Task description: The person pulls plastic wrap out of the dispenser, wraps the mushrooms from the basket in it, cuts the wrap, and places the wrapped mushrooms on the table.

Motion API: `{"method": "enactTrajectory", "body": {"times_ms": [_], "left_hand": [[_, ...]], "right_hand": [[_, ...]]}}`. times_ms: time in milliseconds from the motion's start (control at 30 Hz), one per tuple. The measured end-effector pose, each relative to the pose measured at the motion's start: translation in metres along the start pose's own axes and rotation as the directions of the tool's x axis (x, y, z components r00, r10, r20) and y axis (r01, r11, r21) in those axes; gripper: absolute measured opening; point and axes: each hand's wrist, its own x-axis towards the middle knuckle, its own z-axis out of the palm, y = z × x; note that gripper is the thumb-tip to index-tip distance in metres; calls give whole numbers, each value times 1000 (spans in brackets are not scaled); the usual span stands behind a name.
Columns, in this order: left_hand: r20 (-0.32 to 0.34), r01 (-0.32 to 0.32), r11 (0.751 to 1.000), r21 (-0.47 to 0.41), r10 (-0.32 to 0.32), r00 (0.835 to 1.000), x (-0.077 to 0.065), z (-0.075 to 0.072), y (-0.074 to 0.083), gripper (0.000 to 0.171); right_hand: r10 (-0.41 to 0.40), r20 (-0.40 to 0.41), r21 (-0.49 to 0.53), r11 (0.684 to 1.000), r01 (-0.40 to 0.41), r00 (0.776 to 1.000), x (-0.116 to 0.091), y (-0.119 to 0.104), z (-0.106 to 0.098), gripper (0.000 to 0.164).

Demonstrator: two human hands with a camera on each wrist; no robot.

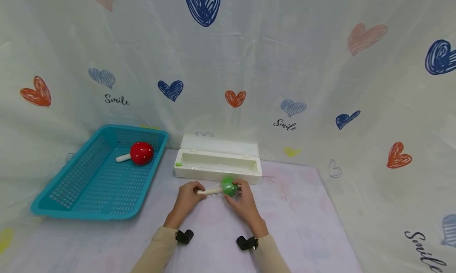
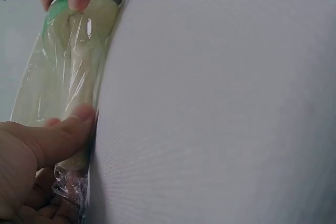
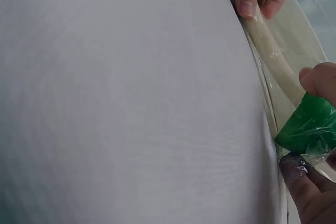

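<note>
Head: green toy (image 1: 228, 186) held between both hands, just in front of the open white box (image 1: 208, 172) on the table (image 1: 295, 217); left hand (image 1: 189, 194) pinches the stem end, right hand (image 1: 245, 201) grips the head. Red toy (image 1: 141, 153) in blue basket (image 1: 89, 217). Left wrist: left thumb on stem, clear wrap (image 2: 67, 183) bunched past it. Right wrist: right thumb and fingers around wrapped green head.

Right hand (image 1: 246, 202), wrapped green maraca (image 1: 217, 190) cut off at right edge of right wrist view
</note>
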Motion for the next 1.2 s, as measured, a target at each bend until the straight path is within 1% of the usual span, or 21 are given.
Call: {"method": "enactTrajectory", "body": {"times_ms": [200,333,467,500,633,733,833,933,1000,1100,1200], "left_hand": [[-34,31,999,-15,-31,999,1,-1,4,20],[-11,37,999,-27,-37,999,-6,3,1,20],[22,54,997,-49,-53,998,-14,6,-3,21],[27,48,998,-46,-47,999,-16,6,-4,22],[31,40,998,-44,-39,999,-16,6,-5,25],[18,35,999,-32,-35,999,-15,6,-3,24],[11,30,999,-14,-30,999,-16,3,-2,23],[22,21,1000,6,-21,1000,-20,-2,1,22],[45,7,1000,28,-8,999,-23,-7,1,20],[86,-29,998,57,24,996,-26,-14,0,16],[111,-47,996,73,39,993,-29,-19,-1,13]], "right_hand": [[15,-19,-26,1000,-15,1000,7,-6,1,57],[46,-43,-47,998,-48,998,1,-6,0,54],[93,-36,-33,995,-94,995,-9,-4,0,54],[105,-32,-28,994,-105,994,-11,-3,1,54],[129,-38,0,992,-130,991,-13,-4,1,52],[127,-46,13,992,-126,991,-12,-7,0,51],[123,-28,15,992,-123,992,-10,-10,-4,50],[129,12,7,992,-129,992,-8,-15,-8,47],[132,37,1,991,-132,991,-9,-18,-11,44],[141,65,-35,990,-139,988,-11,-22,-14,40],[168,88,-68,984,-162,982,-11,-25,-17,43]]}}
